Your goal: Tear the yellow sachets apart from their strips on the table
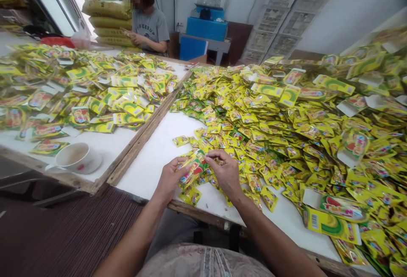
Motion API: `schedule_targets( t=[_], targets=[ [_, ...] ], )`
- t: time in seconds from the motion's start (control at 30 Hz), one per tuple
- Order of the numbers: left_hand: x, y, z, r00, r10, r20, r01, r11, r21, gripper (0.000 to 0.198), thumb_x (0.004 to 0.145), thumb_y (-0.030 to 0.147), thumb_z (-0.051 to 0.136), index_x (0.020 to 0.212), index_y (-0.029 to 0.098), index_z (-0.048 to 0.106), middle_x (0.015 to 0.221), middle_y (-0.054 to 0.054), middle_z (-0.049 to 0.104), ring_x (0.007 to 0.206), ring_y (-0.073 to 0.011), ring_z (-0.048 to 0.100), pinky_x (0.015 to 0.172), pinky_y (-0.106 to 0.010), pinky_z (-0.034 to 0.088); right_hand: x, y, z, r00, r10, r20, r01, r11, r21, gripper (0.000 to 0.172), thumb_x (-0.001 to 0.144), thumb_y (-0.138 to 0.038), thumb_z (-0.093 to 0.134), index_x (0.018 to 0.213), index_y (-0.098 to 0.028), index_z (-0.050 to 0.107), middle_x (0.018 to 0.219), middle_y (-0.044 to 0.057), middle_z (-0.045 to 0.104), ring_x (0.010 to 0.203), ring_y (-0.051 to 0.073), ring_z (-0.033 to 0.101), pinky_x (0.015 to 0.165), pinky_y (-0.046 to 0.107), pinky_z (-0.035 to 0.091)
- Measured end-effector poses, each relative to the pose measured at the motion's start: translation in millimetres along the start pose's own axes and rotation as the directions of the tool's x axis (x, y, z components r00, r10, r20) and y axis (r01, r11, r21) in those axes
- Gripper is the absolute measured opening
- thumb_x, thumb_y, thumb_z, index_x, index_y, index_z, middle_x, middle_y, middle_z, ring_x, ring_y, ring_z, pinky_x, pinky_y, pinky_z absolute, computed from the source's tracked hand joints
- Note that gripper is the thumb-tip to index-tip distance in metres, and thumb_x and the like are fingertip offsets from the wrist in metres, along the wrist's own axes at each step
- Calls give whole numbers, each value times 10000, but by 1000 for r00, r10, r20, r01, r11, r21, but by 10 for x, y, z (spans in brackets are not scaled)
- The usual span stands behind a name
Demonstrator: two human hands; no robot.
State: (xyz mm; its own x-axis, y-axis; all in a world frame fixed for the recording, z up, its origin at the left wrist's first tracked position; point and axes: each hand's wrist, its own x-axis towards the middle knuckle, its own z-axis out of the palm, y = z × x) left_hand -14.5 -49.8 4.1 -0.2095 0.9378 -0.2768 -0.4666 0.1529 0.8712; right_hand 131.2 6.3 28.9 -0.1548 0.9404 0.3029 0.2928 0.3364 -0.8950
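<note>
My left hand (170,179) is closed around a small yellow and green carton (192,171) with red fruit and lettering printed on it. The fingers and thumb of my right hand (226,174) are pinched together at the carton's upper right end. Whether a sachet is also between them I cannot make out. Small yellow sachets (254,181) lie just beyond and beneath both hands, and a single sachet (190,195) rests by the table edge below the carton. The large heap of sachets (273,128) spreads away to the right.
Cartons, some with open flaps (337,207), lie on the heap at right. Across a raised wooden strip (149,126), more cartons (127,107) are piled at left, near a white cup (76,158). A person (152,24) sits at the far side by stacked sacks (110,20).
</note>
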Motion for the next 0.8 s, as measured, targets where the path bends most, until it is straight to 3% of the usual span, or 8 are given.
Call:
schedule_targets(
  t=[0.1,0.2,0.27,0.43,0.57,0.7,0.8],
  targets=[
    [-12,27,-10,1000,8,-2,-8,1000,5,381,606,335,786,902,156,626,778,-19,725,637,-137,653,619,-227,512,11,-53,-10,996,-59,67,61,998,-24,92,783,-279,600,759,-211,657,778,27,673,761,168,606,749,306,472],
    [-23,53,-26,1000,0,-7,0,1000,21,389,607,335,786,913,151,632,810,-30,728,658,-145,658,631,-234,514,50,-70,-57,998,-16,-57,15,1000,-27,161,747,-341,645,833,-206,664,874,50,675,821,187,598,773,329,474],
    [-24,61,-40,1000,-11,-6,12,1000,26,403,599,344,790,918,151,637,821,-36,729,672,-157,663,642,-246,517,88,-52,-89,996,67,-64,-67,998,-1,194,712,-357,671,823,-199,672,842,47,680,777,188,602,743,335,483],
    [-21,56,-59,999,-30,10,30,999,37,369,602,339,790,886,157,640,761,-16,723,648,-148,658,651,-245,514,107,-14,-96,991,74,115,-79,996,40,102,734,-299,635,753,-207,673,750,23,688,725,176,616,717,321,493],
    [-35,64,-55,999,-38,17,37,999,37,357,596,325,796,868,153,642,735,-12,717,643,-140,650,642,-232,506,75,-49,-110,960,108,259,-139,985,106,202,760,-336,616,899,-189,626,776,38,673,707,170,626,692,313,503],
    [-34,70,-56,999,-30,34,29,999,36,346,612,319,787,879,155,641,757,-17,717,664,-141,650,653,-234,505,39,-116,-153,938,159,307,-195,976,91,298,728,-332,654,975,-190,566,791,36,684,743,174,641,709,308,492],
    [-23,58,-53,998,-27,59,24,999,49,345,605,319,789,868,151,644,764,-21,717,654,-142,648,645,-233,502,-20,-143,-137,894,211,395,-263,961,81,359,734,-321,648,1053,-212,524,769,14,691,711,167,642,658,287,480]
  ],
)
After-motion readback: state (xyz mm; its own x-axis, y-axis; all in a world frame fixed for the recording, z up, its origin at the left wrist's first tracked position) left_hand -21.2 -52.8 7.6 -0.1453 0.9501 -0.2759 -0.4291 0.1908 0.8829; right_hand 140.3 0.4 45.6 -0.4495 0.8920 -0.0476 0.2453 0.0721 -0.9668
